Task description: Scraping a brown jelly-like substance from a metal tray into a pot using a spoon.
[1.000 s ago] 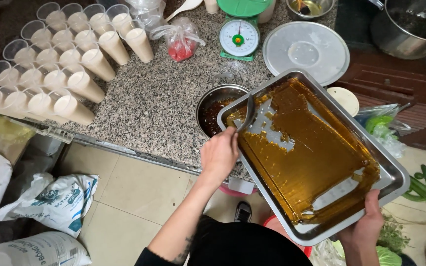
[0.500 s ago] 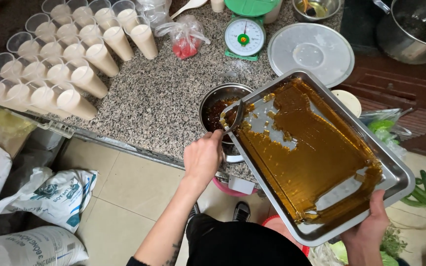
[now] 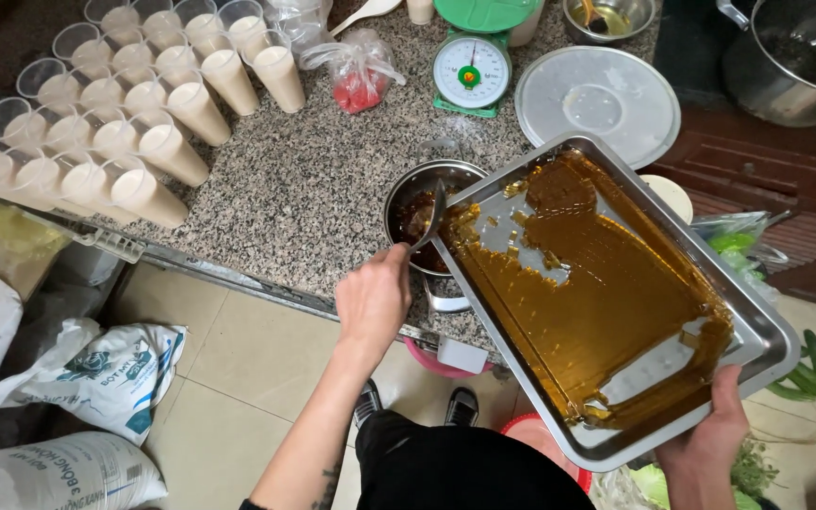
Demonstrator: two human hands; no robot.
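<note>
While the left hand (image 3: 371, 300) at centre grips a spoon (image 3: 430, 219) over the small steel bowl (image 3: 410, 203) on the bench (image 3: 314, 189), the right hand's fingers (image 3: 710, 430) clasp the tilted tray (image 3: 757, 321) at lower right; its brown jelly (image 3: 606, 283) looks soft, slippery, probably heavy.

A single head camera looks steeply down from above the person's own body, facing the desk (image 3: 314, 189) ahead. It sits close: the tray (image 3: 767, 331) and both forearms fill the near right, the floor (image 3: 229, 378) shows near left, and cups (image 3: 144, 94) and a scale (image 3: 471, 66) reach the far edge.
</note>
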